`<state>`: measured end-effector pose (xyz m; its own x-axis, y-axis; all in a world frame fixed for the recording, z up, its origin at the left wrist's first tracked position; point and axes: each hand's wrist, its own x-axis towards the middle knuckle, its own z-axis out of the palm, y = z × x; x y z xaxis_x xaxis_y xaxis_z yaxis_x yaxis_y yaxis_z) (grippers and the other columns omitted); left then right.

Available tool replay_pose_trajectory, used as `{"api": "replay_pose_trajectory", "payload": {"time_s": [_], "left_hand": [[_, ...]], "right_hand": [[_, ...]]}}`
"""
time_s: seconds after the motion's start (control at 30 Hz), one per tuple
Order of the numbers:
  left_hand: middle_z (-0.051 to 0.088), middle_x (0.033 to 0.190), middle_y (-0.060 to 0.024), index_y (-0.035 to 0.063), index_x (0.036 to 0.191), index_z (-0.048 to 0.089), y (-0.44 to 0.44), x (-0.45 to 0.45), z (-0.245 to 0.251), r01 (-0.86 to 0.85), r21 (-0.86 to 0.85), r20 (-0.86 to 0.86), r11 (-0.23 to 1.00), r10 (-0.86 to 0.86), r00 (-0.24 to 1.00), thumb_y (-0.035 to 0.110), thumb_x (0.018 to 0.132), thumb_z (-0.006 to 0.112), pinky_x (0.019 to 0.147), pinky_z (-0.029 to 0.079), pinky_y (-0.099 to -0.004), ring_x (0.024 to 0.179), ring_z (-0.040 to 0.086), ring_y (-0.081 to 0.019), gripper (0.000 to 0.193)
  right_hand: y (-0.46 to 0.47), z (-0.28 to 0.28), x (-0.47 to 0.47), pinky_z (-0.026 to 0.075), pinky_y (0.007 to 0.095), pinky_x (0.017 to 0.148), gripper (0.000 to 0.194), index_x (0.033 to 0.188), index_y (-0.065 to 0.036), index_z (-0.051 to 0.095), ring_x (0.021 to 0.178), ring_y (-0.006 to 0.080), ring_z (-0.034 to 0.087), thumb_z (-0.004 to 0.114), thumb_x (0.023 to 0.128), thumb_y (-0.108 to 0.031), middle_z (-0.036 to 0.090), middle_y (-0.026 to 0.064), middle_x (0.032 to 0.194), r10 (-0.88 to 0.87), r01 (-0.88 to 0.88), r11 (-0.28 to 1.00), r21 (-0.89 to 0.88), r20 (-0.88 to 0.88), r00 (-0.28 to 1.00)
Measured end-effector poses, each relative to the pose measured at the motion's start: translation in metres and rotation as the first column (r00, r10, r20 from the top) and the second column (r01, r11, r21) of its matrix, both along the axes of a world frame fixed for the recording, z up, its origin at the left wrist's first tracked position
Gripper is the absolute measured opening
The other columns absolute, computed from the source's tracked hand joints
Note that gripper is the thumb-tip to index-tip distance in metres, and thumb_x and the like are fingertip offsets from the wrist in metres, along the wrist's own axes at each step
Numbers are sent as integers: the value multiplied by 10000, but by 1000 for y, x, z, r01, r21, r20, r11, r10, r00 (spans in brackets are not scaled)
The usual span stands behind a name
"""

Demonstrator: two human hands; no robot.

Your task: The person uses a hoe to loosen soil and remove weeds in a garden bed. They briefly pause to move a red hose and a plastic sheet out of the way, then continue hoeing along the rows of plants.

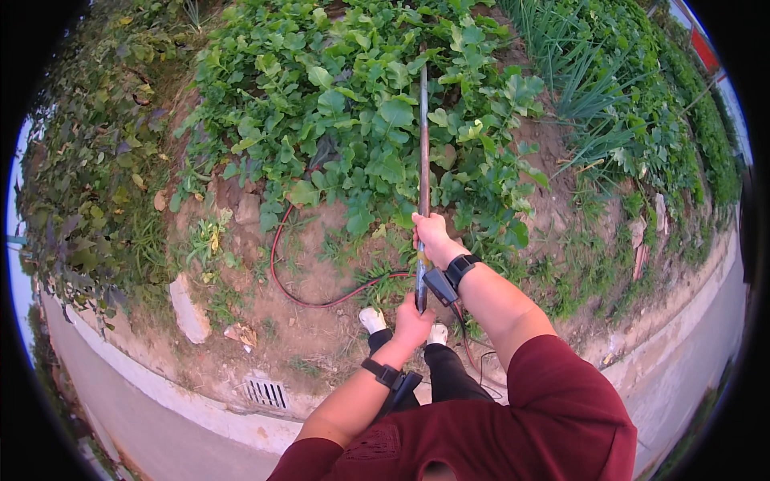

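Both my hands grip a long straight pole (424, 150) that points away from me into a bed of leafy green plants (361, 108). My left hand (414, 323) is closed around the near end, close above my shoes. Farther up the shaft, my right hand (431, 233) is wrapped around it near the edge of the foliage. Worn patches and a yellowish mark show on the pole between the hands. Its far end is hidden among the leaves, so I cannot tell what it carries.
A red-and-black hose or cable (283, 288) loops over the bare soil left of my feet. Flat stones (189, 309) lie near a drain grate (266, 392) by the concrete curb (216, 419). Onion-like plants (586, 84) grow on the right, a darker vine (96, 156) on the left.
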<state>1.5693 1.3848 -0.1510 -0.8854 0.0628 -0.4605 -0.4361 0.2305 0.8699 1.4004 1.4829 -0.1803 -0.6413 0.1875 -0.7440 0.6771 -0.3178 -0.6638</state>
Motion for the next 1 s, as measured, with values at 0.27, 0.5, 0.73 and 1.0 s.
{"api": "replay_pose_trajectory", "payload": {"time_s": [0.27, 0.5, 0.73, 1.0], "left_hand": [[518, 600, -76, -22, 887, 497, 36, -74, -13, -121, 262, 263, 957, 50, 964, 12, 770, 575, 310, 328, -314, 335, 444, -165, 145], [565, 651, -162, -30, 901, 520, -7, 41, -44, 95, -90, 283, 991, -66, 957, 112, 720, 645, 589, 477, -385, 607, 606, -289, 262], [558, 644, -143, -17, 861, 517, -21, 60, -41, 88, -148, 84, 985, -76, 994, 97, 733, 642, 578, 469, -362, 574, 570, -268, 213], [532, 624, -66, -12, 869, 515, 19, -104, -35, -39, 211, 109, 977, 16, 994, 11, 758, 591, 430, 404, -339, 463, 498, -177, 137]], "right_hand": [[35, -29, -73, 391, 325, 395, 223, 808, -35, 469, 433, 157, 433, 533, 920, -216, 474, 43, 586, 92, -90, 994, 63, -28, 995], [-3, -50, 45, 402, 306, 382, 202, 815, -61, 427, 444, 142, 457, 542, 912, -197, 475, 31, 602, 92, -93, 995, 45, 29, 995], [-17, -52, 59, 382, 296, 358, 174, 847, -61, 433, 427, 134, 447, 536, 914, -184, 469, 27, 599, 16, -18, 998, 56, 32, 999], [24, -34, -96, 435, 292, 419, 133, 910, -14, 486, 488, 153, 510, 586, 847, -74, 518, 44, 648, 141, -112, 980, 164, -179, 974]]}}
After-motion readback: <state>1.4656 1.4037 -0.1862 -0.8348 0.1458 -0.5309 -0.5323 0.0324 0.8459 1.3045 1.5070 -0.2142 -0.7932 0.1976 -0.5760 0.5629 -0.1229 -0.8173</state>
